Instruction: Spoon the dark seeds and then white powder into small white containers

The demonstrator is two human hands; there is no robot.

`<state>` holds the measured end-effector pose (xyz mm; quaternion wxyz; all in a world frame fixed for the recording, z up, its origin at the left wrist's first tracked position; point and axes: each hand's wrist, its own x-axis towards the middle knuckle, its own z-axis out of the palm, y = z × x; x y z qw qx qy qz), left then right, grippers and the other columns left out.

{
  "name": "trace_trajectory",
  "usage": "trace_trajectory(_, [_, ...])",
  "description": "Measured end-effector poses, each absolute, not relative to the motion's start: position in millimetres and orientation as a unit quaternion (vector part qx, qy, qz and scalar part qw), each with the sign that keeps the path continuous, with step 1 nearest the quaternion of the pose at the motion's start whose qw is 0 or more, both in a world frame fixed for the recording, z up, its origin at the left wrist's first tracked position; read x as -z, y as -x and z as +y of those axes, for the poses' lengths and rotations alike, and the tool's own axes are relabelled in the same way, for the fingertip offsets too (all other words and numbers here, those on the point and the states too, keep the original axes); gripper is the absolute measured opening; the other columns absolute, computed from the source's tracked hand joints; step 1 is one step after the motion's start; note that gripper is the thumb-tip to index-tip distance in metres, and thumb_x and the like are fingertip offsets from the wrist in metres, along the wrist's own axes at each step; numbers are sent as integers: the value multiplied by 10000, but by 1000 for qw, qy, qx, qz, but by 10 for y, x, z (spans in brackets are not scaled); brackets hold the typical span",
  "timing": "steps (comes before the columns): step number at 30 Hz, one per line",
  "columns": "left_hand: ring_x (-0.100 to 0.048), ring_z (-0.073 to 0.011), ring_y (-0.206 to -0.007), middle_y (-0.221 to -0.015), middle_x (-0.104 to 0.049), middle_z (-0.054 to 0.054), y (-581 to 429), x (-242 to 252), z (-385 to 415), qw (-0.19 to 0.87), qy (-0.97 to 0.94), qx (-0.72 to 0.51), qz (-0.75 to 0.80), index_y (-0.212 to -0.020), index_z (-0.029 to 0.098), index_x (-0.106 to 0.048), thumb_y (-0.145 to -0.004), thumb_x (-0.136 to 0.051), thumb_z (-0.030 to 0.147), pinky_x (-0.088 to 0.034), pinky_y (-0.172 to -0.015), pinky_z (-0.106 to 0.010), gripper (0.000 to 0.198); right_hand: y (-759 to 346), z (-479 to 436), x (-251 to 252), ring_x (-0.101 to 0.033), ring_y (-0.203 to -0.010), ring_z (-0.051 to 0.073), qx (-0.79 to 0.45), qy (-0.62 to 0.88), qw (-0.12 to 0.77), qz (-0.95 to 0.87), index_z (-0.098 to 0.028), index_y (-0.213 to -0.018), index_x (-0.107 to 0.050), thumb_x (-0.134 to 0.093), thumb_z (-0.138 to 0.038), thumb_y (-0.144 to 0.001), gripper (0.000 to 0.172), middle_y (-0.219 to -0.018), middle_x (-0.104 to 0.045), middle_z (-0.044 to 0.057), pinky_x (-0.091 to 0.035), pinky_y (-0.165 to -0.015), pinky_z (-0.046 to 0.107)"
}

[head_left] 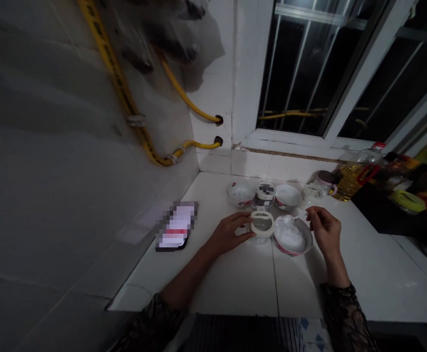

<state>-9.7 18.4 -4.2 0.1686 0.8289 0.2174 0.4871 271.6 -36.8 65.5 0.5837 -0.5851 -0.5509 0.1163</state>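
Observation:
My left hand (231, 232) grips the side of a small round white-rimmed container (261, 224) resting on the white counter (242, 278). Just right of it sits a bowl (293, 237) heaped with white powder. My right hand (323, 226) hovers by the bowl's right rim, fingers pinched on what looks like a small white spoon (298, 215) whose tip reaches over the powder. Behind them stand two more bowls (239, 192) (287, 196) and a clear jar (264, 193) between them.
A blurred flat phone-like object (176, 226) lies at the left by the wall. An oil bottle (358, 172), a small jar (325, 181) and other bottles stand at the back right beside a dark stove (393, 210). Yellow gas pipes (125, 93) run along the wall; a barred window (326, 68) is behind.

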Motion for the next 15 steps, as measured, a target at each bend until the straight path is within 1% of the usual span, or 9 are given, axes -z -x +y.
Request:
trace_trajectory(3, [-727, -211, -990, -1202, -694, -144, 104, 32, 173, 168, -829, -489, 215, -1099, 183, -649, -916, -672, 346, -660, -700, -308, 246, -2760, -350, -604, -498, -503, 134, -114, 632, 554, -530, -193, -754, -677, -623, -553, -777, 365, -577, -592, -9, -395, -502, 254])
trace_trajectory(7, [-730, -198, -966, -1201, -696, -140, 107, 11, 158, 158, -832, -487, 213, -1108, 190, -639, -914, -678, 325, -655, -701, -299, 240, -2708, -319, -555, -532, -527, 159, -161, 656, 504, -538, -201, -665, -675, -619, -553, -729, 362, -544, -609, 8, -403, -525, 267])
trace_trajectory(10, [-729, -197, -970, -1201, -697, -144, 106, 1, 147, 152, -833, -487, 214, -1113, 191, -634, -915, -677, 316, -652, -712, -293, 239, -2740, -293, -557, -493, -478, 141, -186, 662, 536, -490, -193, -646, -678, -645, -548, -689, 359, -532, -608, 9, -370, -477, 260])
trace_trajectory(13, [-724, -206, -1006, -1198, -699, -138, 108, -4, 138, 155, -833, -484, 219, -1126, 197, -633, -912, -679, 315, -653, -730, -295, 248, -2805, -276, -566, -398, -395, 100, -217, 661, 574, -431, -180, -647, -678, -689, -529, -643, 349, -520, -598, 0, -290, -398, 247])
trace_trajectory(15, [-723, -208, -1013, -1201, -696, -142, 111, -10, 133, 154, -833, -483, 222, -1128, 193, -633, -913, -679, 312, -653, -742, -296, 251, -2830, -271, -565, -367, -367, 85, -245, 655, 582, -414, -172, -642, -676, -713, -530, -622, 361, -503, -586, -5, -262, -371, 240])
